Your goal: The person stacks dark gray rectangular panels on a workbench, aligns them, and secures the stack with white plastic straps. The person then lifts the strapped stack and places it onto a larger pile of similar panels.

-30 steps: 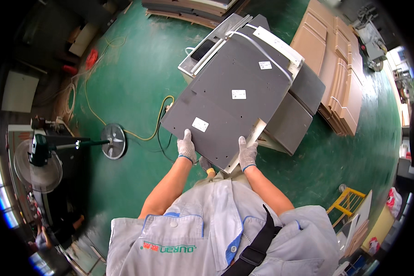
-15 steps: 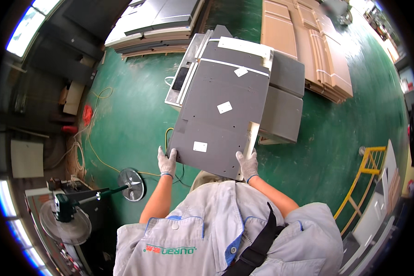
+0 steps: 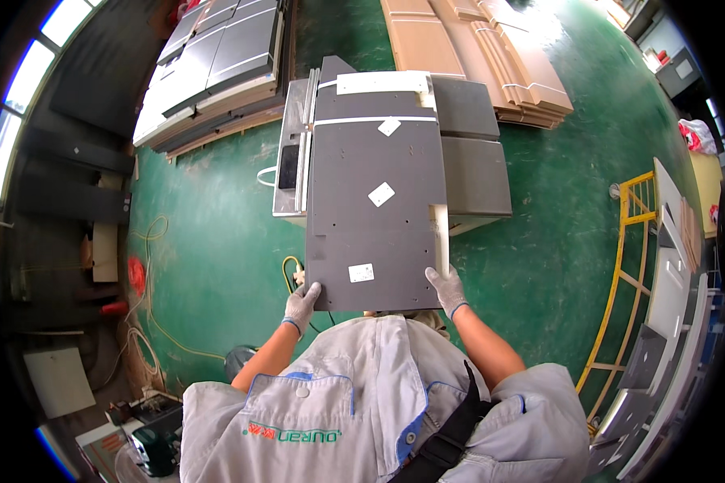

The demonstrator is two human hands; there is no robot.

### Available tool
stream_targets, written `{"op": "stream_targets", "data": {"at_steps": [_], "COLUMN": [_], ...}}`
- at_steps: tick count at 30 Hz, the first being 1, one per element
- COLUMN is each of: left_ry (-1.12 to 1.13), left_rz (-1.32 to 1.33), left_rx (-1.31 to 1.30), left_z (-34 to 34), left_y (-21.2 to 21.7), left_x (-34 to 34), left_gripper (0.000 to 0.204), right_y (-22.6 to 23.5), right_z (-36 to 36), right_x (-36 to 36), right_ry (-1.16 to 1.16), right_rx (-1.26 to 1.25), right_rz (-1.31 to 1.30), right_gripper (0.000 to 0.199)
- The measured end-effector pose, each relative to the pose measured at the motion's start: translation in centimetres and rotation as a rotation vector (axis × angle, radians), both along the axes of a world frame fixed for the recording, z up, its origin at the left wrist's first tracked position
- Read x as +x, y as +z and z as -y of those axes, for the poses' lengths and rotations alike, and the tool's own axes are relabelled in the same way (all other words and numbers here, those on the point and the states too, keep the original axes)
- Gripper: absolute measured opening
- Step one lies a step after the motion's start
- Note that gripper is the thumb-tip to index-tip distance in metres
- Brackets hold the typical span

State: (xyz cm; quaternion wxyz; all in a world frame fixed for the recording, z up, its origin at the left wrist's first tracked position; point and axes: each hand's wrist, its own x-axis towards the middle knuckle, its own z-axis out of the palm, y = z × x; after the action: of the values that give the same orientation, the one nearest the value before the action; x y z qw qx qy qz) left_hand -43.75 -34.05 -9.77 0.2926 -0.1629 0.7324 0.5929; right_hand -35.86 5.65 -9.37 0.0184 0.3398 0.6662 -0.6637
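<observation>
A dark grey rectangular panel (image 3: 346, 177) stretches away from my body, with several small white tags on its face and a white strap (image 3: 370, 121) across its far part. White-gloved, my left hand (image 3: 302, 304) grips the panel's near left corner. Opposite it, my right hand (image 3: 447, 287), gloved too, holds the near right edge with the thumb on top, beside a pale strip (image 3: 441, 233) along a notch. The fingers beneath the panel are hidden. Below its far part are grey box-like units (image 3: 477, 179), and on its left a light ledge carries a black phone-like slab (image 3: 289, 167).
Stacks of grey panels (image 3: 242, 48) and brown boards (image 3: 419, 40) lie on the green floor ahead. A yellow trolley frame (image 3: 623, 266) stands at the right with panels leaning near it. Cables (image 3: 157, 322) run along the left floor, and a fan (image 3: 153, 447) is at lower left.
My view has turned, and the panel now lies straight ahead instead of slanting. My left hand has closed around its corner. The fan has slid toward the lower left edge.
</observation>
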Motion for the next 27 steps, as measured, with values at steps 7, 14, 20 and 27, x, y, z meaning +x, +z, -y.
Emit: {"op": "stream_targets", "data": {"at_steps": [7,14,20,27], "left_ry": [-0.06,-0.023,0.05,0.18], "left_rz": [0.028,-0.011,0.089,0.086], "left_rx": [0.201,0.117,0.208,0.25], "left_z": [1.8,1.0,1.1,-4.3], "left_y": [-2.6,-2.1,-1.6,3.5], "left_x": [0.4,-0.1,-0.2,-6.0], "left_gripper": [0.059,0.054,0.051,0.047], "right_y": [0.0,1.2,0.1,-0.7], "right_z": [1.8,2.1,1.4,-3.3], "right_x": [1.5,1.3,1.0,-4.8], "right_ry": [-0.051,-0.102,-0.137,-0.153], "right_rx": [0.124,0.096,-0.061,0.017], "right_rz": [0.219,0.232,0.209,0.313], "right_gripper": [0.074,0.071,0.067,0.069]}}
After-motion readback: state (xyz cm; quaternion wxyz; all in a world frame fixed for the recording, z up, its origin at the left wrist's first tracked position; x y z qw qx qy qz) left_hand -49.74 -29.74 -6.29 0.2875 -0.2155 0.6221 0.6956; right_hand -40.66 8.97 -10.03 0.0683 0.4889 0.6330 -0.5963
